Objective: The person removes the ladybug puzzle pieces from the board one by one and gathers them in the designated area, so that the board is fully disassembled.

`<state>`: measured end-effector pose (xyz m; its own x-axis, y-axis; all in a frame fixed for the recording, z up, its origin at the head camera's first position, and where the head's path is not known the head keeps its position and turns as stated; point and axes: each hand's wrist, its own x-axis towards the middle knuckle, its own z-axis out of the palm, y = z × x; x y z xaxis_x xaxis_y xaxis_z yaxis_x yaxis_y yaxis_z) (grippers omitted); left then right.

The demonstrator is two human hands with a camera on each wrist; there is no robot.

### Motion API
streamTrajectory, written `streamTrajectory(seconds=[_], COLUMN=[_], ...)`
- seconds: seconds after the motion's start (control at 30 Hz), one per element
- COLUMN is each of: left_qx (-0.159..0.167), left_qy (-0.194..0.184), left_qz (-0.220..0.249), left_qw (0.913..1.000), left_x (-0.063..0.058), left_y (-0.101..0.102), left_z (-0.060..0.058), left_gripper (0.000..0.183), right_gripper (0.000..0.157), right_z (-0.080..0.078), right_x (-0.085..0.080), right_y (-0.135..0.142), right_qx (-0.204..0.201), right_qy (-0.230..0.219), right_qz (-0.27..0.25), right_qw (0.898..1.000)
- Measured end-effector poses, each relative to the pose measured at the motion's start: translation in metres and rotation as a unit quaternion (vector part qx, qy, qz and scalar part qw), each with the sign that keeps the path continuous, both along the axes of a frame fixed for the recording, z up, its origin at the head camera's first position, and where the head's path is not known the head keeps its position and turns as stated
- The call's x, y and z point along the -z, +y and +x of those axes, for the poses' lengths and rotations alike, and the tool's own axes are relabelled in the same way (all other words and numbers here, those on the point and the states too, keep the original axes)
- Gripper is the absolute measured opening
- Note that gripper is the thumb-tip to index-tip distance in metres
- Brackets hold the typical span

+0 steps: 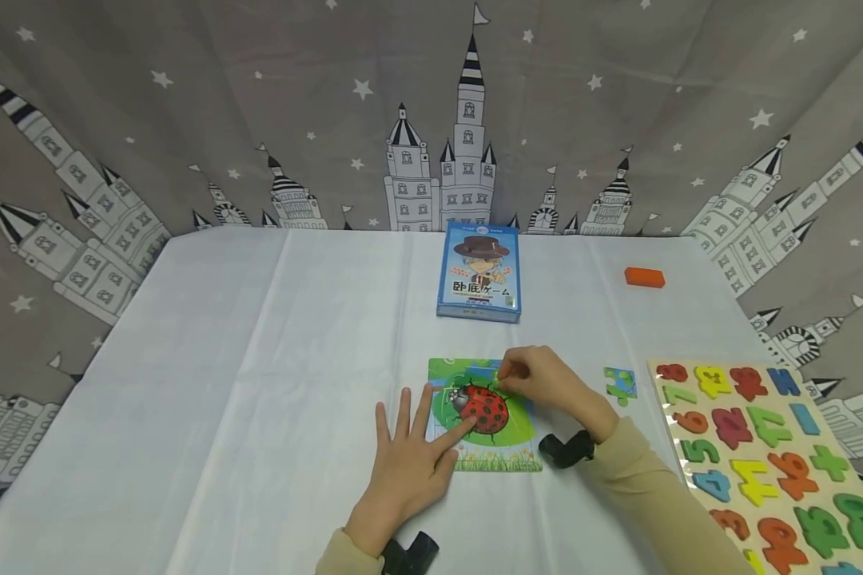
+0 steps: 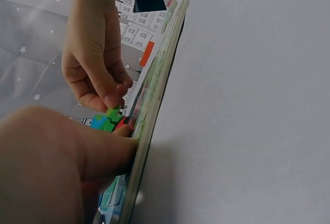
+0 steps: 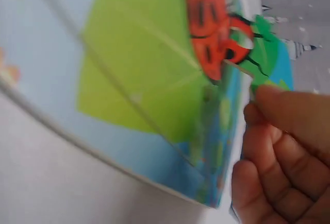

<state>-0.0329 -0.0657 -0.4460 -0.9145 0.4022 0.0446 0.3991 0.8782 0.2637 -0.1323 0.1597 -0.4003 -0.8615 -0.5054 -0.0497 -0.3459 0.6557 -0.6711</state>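
Observation:
A ladybug jigsaw puzzle (image 1: pixel 503 461) lies in its flat board on the white table, in front of me. My left hand (image 1: pixel 411 467) rests on the puzzle's left side with fingers spread, the index finger and thumb reaching over the picture. At the upper right of the board my right hand (image 1: pixel 549 385) pinches a puzzle piece (image 3: pixel 281 62) between thumb and fingers. Green, blue and part of the red ladybug show on that piece, which stands tilted up from the board. To the right of the board lies a loose blue-green puzzle piece (image 1: pixel 621 382).
Behind the puzzle stands a blue card-game box (image 1: pixel 479 275). An orange block (image 1: pixel 644 277) lies at the back right. A wooden board of coloured numbers and signs (image 1: pixel 751 471) occupies the right front. A grey curtain with castles (image 1: pixel 259 120) hangs behind the table.

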Motion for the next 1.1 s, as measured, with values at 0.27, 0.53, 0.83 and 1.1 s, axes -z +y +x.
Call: streamTrajectory(seconds=[0.27, 0.53, 0.83, 1.1], left_qx=[0.007, 0.009, 0.006, 0.007], left_qy=[0.004, 0.001, 0.042, 0.042], left_qz=[0.003, -0.004, 0.012, 0.014], left_qw=[1.0, 0.9999, 0.999, 0.999], left_x=[0.001, 0.0, 0.004, 0.003], left_y=[-0.001, -0.003, -0.002, -0.002], left_z=[0.001, 0.005, 0.007, 0.007], left_gripper=[0.04, 0.04, 0.039, 0.038], right_gripper=[0.008, 0.011, 0.016, 0.032], right_z=[-0.006, -0.001, 0.0, 0.001], right_x=[-0.018, -0.018, -0.021, -0.01], right_y=[0.059, 0.113, 0.07, -0.02], right_qx=[0.056, 0.112, 0.115, -0.056], right_qy=[-0.08, -0.113, -0.055, 0.004], right_qz=[-0.021, 0.074, 0.103, 0.062], right_qw=[0.995, 0.984, 0.986, 0.997])
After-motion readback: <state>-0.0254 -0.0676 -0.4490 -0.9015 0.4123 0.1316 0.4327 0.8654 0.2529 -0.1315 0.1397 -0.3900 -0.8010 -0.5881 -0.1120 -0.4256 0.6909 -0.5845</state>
